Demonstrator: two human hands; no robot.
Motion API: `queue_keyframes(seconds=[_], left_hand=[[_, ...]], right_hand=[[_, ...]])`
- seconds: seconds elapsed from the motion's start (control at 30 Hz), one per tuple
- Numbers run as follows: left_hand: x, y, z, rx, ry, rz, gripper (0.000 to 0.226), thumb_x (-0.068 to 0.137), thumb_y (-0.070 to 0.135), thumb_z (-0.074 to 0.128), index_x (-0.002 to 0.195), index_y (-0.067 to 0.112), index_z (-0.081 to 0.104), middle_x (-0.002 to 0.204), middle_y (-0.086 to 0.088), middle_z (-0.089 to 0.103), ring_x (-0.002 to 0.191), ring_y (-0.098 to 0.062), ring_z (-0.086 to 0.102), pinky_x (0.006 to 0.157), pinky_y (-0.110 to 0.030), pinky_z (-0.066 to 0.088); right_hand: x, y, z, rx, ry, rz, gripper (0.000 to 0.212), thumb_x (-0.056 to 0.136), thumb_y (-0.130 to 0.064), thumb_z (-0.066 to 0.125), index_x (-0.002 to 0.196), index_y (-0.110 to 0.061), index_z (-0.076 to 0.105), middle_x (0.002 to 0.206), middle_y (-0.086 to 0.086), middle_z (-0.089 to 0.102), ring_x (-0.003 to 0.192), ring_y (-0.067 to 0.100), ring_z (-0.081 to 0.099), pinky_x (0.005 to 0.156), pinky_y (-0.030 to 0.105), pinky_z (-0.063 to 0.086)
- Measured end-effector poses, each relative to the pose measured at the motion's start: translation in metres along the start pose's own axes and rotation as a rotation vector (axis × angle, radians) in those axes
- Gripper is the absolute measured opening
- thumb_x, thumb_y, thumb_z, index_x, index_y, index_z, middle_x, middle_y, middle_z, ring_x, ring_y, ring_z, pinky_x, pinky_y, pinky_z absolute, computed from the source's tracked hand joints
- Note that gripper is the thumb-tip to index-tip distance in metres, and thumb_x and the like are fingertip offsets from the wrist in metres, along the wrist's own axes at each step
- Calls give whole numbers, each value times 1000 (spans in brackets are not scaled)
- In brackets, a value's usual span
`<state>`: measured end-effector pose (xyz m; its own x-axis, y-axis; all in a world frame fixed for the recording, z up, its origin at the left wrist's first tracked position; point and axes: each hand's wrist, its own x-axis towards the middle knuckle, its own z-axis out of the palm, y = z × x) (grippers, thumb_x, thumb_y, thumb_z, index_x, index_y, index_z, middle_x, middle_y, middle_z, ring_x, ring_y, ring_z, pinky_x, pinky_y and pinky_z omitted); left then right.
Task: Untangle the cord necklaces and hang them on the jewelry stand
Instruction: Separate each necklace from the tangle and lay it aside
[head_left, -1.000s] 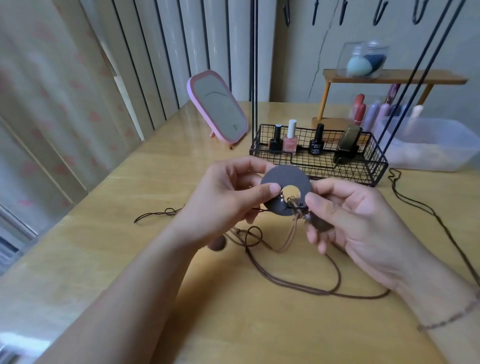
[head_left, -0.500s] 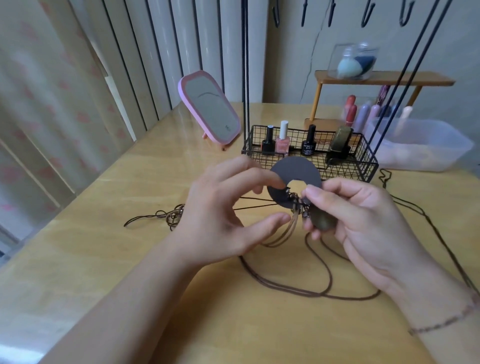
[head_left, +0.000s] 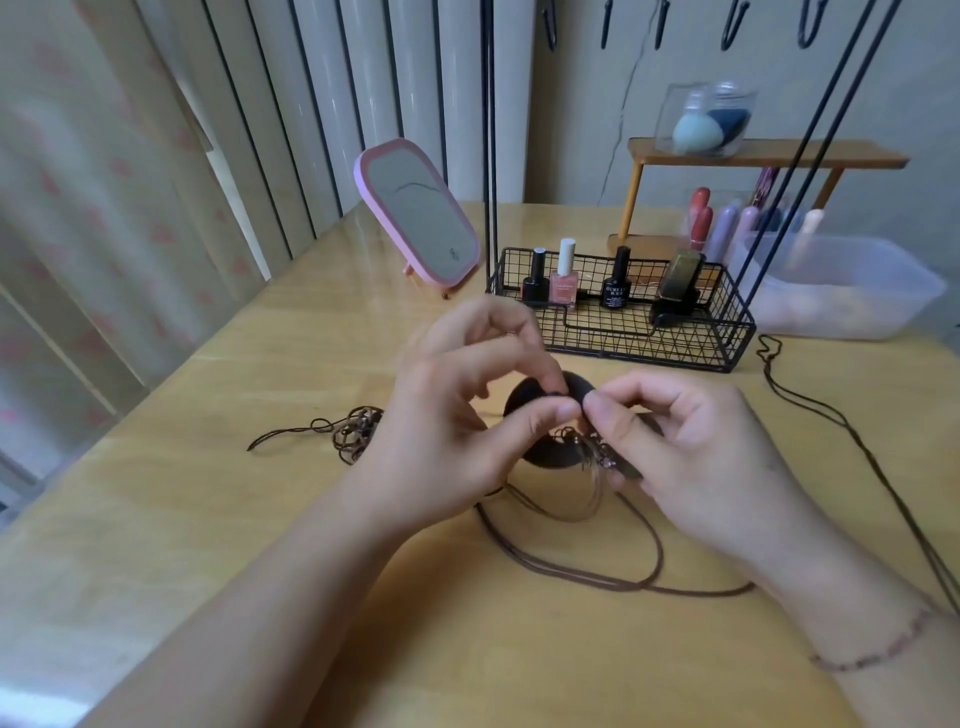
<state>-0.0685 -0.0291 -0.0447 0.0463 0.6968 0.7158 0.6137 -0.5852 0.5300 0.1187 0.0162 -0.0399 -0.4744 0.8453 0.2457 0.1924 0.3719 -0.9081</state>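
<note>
A dark round ring pendant (head_left: 540, 453) on brown cord sits between my two hands above the wooden table (head_left: 260, 519). My left hand (head_left: 457, 415) pinches the cord at the pendant's top with thumb and forefinger. My right hand (head_left: 691, 457) pinches the knotted cords and small beads (head_left: 597, 452) right beside it. Brown cord loops (head_left: 613, 571) trail over the table below the hands. A tangled bunch of cord (head_left: 353, 434) lies to the left. The black jewelry stand (head_left: 623, 317) with its wire basket base rises behind the hands; its hooks (head_left: 732, 26) show at the top edge.
Nail polish bottles (head_left: 563, 275) stand in the wire basket. A pink mirror (head_left: 415, 213) leans at back left. A wooden shelf (head_left: 763, 156) with a sponge box and a clear plastic tub (head_left: 841, 291) stand at back right. Another cord (head_left: 852, 441) runs along the right side.
Both hands have dropped closer to the table and drawn together at the pendant's top. My left hand, earlier spread around the ring, now pinches the cord. The pendant is mostly covered by fingers.
</note>
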Motion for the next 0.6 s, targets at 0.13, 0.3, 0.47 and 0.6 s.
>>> queue_keyframes(seconds=[0.13, 0.3, 0.47, 0.6], left_hand=[[-2, 4, 6, -207, 21, -260, 12, 89, 18, 72, 84, 13, 63, 73, 1, 66, 65, -13, 62, 56, -29, 49], [3, 7, 10, -505, 4, -526, 11, 95, 10, 60, 86, 10, 54, 56, -4, 59, 39, -15, 48, 42, -20, 38], [11, -4, -2, -601, 315, -657, 12, 96, 11, 59, 86, 14, 52, 59, -2, 49, 45, -14, 35, 43, -20, 25], [14, -30, -33, -310, 458, -869, 17, 94, 19, 63, 78, 23, 57, 61, 7, 50, 46, -12, 39, 40, -17, 27]], right_hand=[[-2, 2, 2, -191, -114, -39, 37, 84, -61, 49, 82, -28, 65, 61, -3, 63, 53, 18, 59, 57, 46, 54], [-3, 4, 3, -337, -150, -99, 18, 74, -44, 80, 79, -35, 65, 83, -23, 65, 76, -3, 59, 65, 9, 39], [-1, 10, -3, -467, -268, -60, 20, 85, -30, 75, 92, -43, 61, 94, -26, 64, 86, 0, 61, 77, 20, 48], [-1, 8, -10, -521, -368, -45, 21, 91, -24, 68, 96, -44, 63, 92, -21, 62, 85, 5, 60, 80, 28, 50]])
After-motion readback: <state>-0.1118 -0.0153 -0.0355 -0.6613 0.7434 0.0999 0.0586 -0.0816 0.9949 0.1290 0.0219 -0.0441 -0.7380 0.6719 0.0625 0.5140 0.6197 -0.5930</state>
